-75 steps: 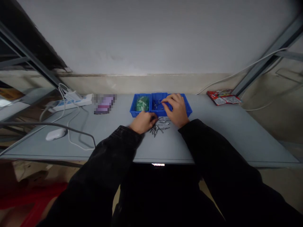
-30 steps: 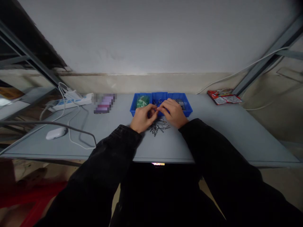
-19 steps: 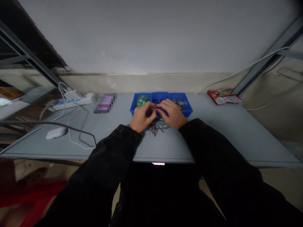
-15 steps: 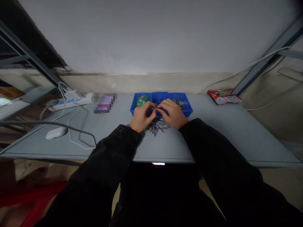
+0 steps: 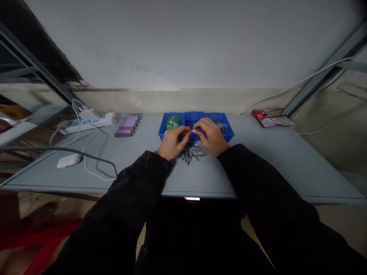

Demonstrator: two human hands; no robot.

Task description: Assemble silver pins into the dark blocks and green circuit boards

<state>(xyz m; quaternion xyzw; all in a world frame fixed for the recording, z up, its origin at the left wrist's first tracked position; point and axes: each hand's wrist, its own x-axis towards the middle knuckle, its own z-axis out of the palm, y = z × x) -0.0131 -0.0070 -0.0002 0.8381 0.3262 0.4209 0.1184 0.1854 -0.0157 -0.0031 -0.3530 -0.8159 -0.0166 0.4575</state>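
From my head camera, my left hand (image 5: 173, 143) and right hand (image 5: 212, 136) are close together in narrow pinches, with a thin metal pin (image 5: 194, 130) held between their fingertips, just above the front of the blue three-compartment bin (image 5: 194, 114). Just below my hands, a loose pile of metal pins (image 5: 191, 154) lies on the grey surface (image 5: 258, 164), so plenty of loose pieces are left. The bin's middle compartment holds small metal pieces (image 5: 189, 124), the left one green parts (image 5: 174, 122), and the right one dark parts (image 5: 220, 126). How many pieces have been handled, I cannot tell.
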